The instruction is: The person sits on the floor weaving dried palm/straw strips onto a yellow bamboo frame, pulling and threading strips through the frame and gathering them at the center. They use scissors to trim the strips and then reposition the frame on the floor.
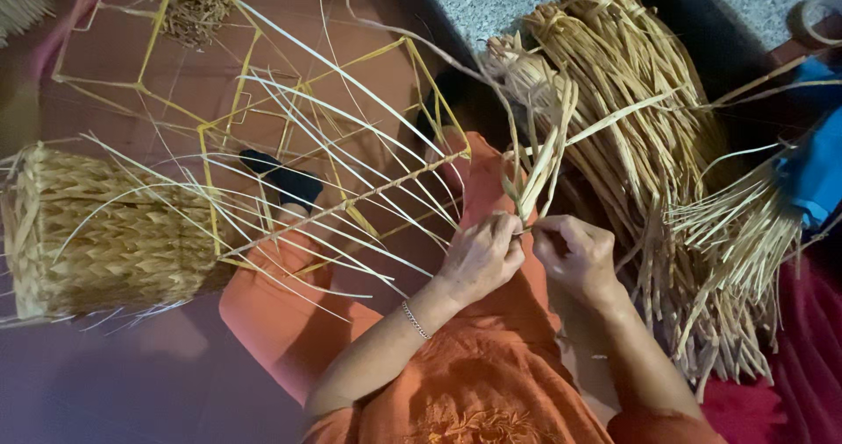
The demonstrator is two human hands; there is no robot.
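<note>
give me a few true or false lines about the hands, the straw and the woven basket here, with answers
1. Both hands pinch the same tuft of pale dried straw strands. True: the left hand and the right hand meet at its base.
2. The woven straw basket sits on the person's lap. False: it lies on the floor, far left.
3. A thin metal bracelet is on the left wrist. True.
4. The big bundle of tan straw lies left of the hands. False: it lies to their right.
5. The yellow wire frame is fully woven over. False: it is mostly bare.
</note>
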